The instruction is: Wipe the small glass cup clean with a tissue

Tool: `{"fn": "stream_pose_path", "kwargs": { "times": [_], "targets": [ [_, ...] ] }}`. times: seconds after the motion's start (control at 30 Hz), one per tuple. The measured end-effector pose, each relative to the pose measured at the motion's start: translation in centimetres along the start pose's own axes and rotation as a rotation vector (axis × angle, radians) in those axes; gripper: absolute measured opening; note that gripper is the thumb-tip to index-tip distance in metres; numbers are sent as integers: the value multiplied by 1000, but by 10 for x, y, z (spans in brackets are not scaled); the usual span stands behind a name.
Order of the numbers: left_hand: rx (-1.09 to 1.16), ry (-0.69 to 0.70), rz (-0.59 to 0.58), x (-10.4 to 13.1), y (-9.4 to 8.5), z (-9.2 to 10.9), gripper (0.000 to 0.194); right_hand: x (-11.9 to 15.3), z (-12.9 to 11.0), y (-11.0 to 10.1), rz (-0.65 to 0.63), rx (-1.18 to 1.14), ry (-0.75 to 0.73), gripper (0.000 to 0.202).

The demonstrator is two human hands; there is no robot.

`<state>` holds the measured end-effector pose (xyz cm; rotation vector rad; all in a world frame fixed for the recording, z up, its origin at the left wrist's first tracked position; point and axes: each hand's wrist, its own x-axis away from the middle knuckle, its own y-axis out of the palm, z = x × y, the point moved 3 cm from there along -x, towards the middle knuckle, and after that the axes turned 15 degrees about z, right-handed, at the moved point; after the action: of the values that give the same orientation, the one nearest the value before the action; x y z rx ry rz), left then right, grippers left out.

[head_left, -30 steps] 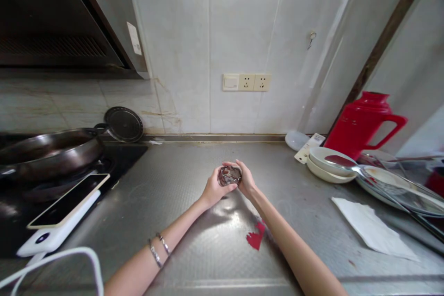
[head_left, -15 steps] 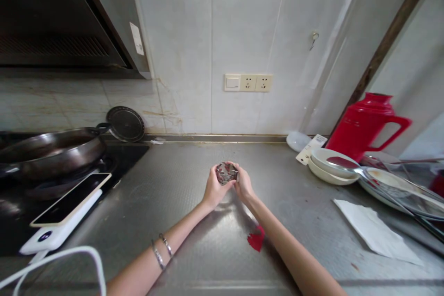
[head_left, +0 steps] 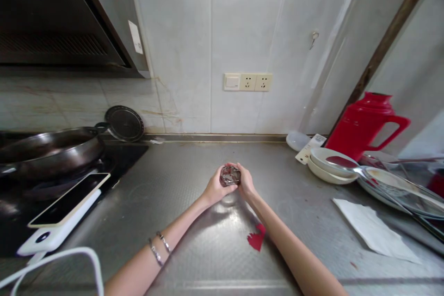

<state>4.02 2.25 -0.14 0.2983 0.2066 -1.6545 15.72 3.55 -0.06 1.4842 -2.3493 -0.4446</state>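
A small round object [head_left: 230,175] with a shiny, dark, reddish-brown patterned face is held over the middle of the metal counter [head_left: 166,185]; its exact kind is too small to make out. My left hand [head_left: 215,188] wraps round its left side, thumb along the near edge. From the other side, my right hand [head_left: 246,182] closes on its right edge. Both hands meet at the near side and hide part of it. Nearer to me, a torn red scrap [head_left: 255,239] lies on the counter beside my right forearm.
A pan [head_left: 52,150] sits on the stove at left, with a phone [head_left: 71,199] on a white device in front. At right are a red thermos [head_left: 364,125], stacked bowls [head_left: 329,171], plates with utensils and a white paper [head_left: 374,231]. Tiled wall stands behind.
Both hands have shifted slightly right with the round object. Its face looks turned a little, showing a more visible rim and a greyer middle. The red scrap shows more beside my right forearm.
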Motion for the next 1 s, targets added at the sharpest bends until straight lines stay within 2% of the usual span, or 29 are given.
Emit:
{"fn": "stream_pose_path", "kwargs": {
  "times": [0.13, 0.33, 0.47, 0.53, 0.67, 0.73, 0.87, 1.0],
  "targets": [
    [-103, 27, 108, -1, -5, -2, 69, -2, 1, 1, 27, 67, -61, 36],
    [-118, 81, 296, -4, -11, -7, 65, 4, 5, 3, 61, 132, -187, 34],
    [-168, 68, 382, -5, -15, -8, 72, 9, 11, 4, 71, 117, -208, 35],
    [-149, 33, 346, -6, -14, -10, 80, 8, 12, 3, 75, 116, -212, 35],
    [1, -34, 59, -6, -7, -11, 95, -2, 10, -2, 76, 106, -197, 34],
    [33, -43, -20, -5, -6, -10, 90, -7, 9, -4, 72, 96, -162, 33],
    [-1, -15, 5, -8, -9, -5, 74, -8, 7, -4, 71, 107, -113, 32],
    [-13, 21, 72, -9, -10, -3, 71, -3, 5, -1, 60, 165, -185, 36]
  ]
}}
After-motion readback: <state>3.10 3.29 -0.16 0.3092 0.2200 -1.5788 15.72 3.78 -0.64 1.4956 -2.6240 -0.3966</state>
